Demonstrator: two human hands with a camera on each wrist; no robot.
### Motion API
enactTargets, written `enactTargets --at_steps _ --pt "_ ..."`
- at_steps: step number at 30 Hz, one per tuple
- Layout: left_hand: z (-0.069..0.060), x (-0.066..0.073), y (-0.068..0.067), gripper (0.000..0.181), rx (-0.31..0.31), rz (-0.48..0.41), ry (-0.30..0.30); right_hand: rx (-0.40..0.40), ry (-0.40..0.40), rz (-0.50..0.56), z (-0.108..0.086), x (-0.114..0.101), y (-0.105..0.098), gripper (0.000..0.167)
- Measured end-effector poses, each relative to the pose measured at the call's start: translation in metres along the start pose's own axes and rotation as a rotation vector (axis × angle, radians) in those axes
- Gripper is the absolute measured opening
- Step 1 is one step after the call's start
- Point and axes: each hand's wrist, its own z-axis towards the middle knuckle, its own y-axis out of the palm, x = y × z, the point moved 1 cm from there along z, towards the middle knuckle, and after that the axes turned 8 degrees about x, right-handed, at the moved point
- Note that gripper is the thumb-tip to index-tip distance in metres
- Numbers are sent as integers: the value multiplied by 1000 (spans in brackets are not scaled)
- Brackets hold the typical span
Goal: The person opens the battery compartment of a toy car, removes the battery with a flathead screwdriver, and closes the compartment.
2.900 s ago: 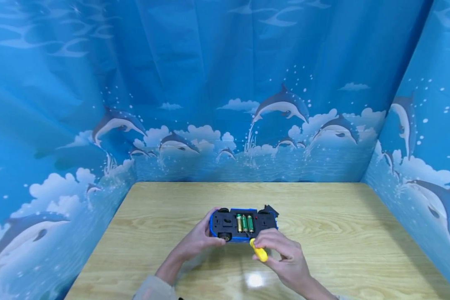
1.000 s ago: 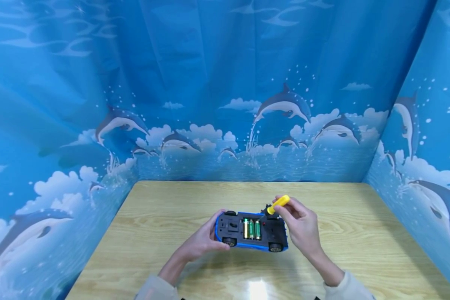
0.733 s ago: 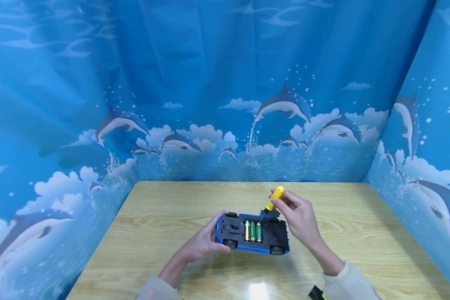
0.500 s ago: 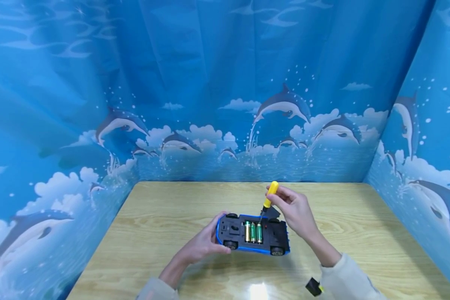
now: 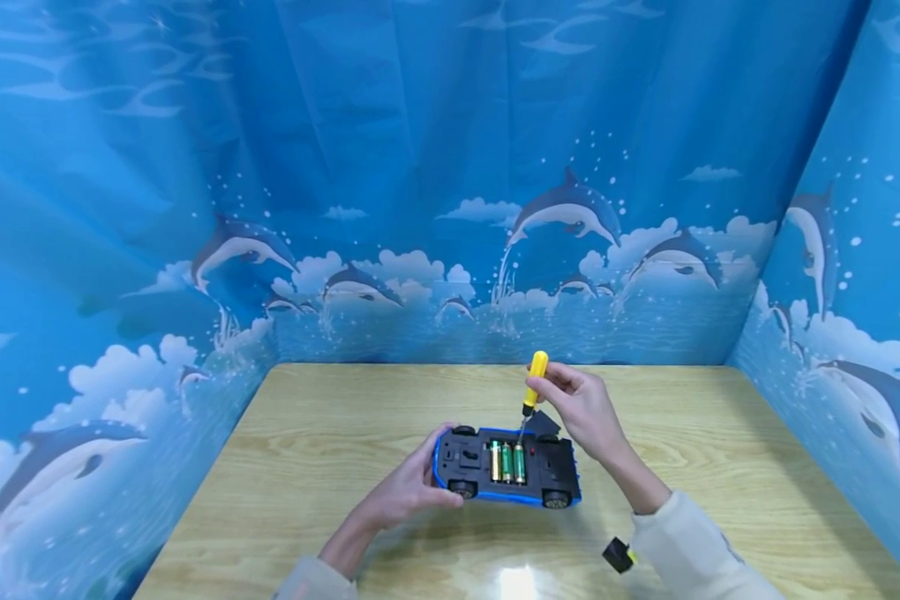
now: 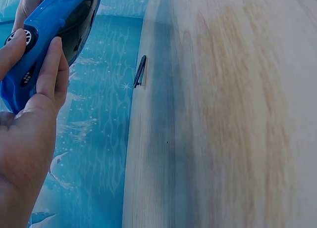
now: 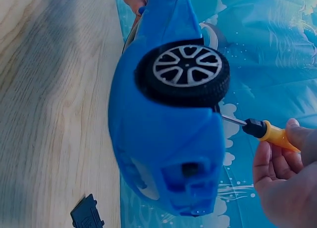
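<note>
A blue toy car (image 5: 558, 467) is held with its black underside up, over the table. Three green and gold batteries (image 5: 506, 462) sit in its uncovered compartment. My left hand (image 5: 408, 492) grips the car's left end, thumb beside a wheel. My right hand (image 5: 587, 417) pinches the yellow handle of a screwdriver (image 5: 537, 379), whose shaft slants down to the far end of the rightmost battery. In the right wrist view the car's body (image 7: 168, 134) hides the screwdriver's tip. A black battery cover (image 7: 88, 212) lies on the table there; the head view shows a black piece (image 5: 544, 422) behind the car.
The wooden table (image 5: 330, 417) ends at a blue dolphin-print curtain (image 5: 390, 250) behind and at the sides. A small black block (image 5: 618, 554) with a yellow bit is by my right cuff. In the left wrist view a thin black piece (image 6: 140, 71) lies near the table edge.
The screwdriver has gone from the car's near side to its far side, then tilted more upright as my right hand shifted left. My left hand keeps its grip on the car.
</note>
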Motion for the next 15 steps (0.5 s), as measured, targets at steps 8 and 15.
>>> enactTargets --at_steps 8,15 --pt "-2 0 -1 105 1 3 14 -1 45 6 8 4 5 29" --pt "-2 -1 0 106 8 3 4 -35 137 44 17 12 8 35"
